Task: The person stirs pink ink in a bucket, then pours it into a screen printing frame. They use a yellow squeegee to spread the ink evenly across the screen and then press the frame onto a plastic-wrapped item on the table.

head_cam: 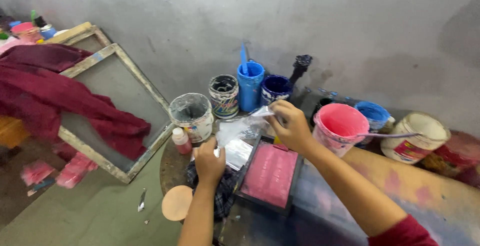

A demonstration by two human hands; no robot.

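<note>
1. A clear plastic bag (243, 126) lies in the middle of the round work surface, between the two hands.
2. The right hand (291, 124) pinches the bag's far corner, fingers closed on the film.
3. The left hand (209, 162) presses down on the bag's near end, over a dark checked cloth (223, 192); I cannot tell whether its fingers grip.
4. Just right of the bag sits one black tray (270, 175) coated in pink paint.
5. Right of that stands a pink bucket (340, 127), pink inside.
6. Far behind, I count one tall blue cup (250, 87) with a blue stick in it, one dark blue pot (275, 89), and one black-stained pot (223, 95).
7. Left of the bag is a plastic-lined bucket (191, 115) and one small pink bottle (181, 140).
8. Two wooden frames (114, 110) lean at the left, under a maroon cloth (55, 92).
</note>
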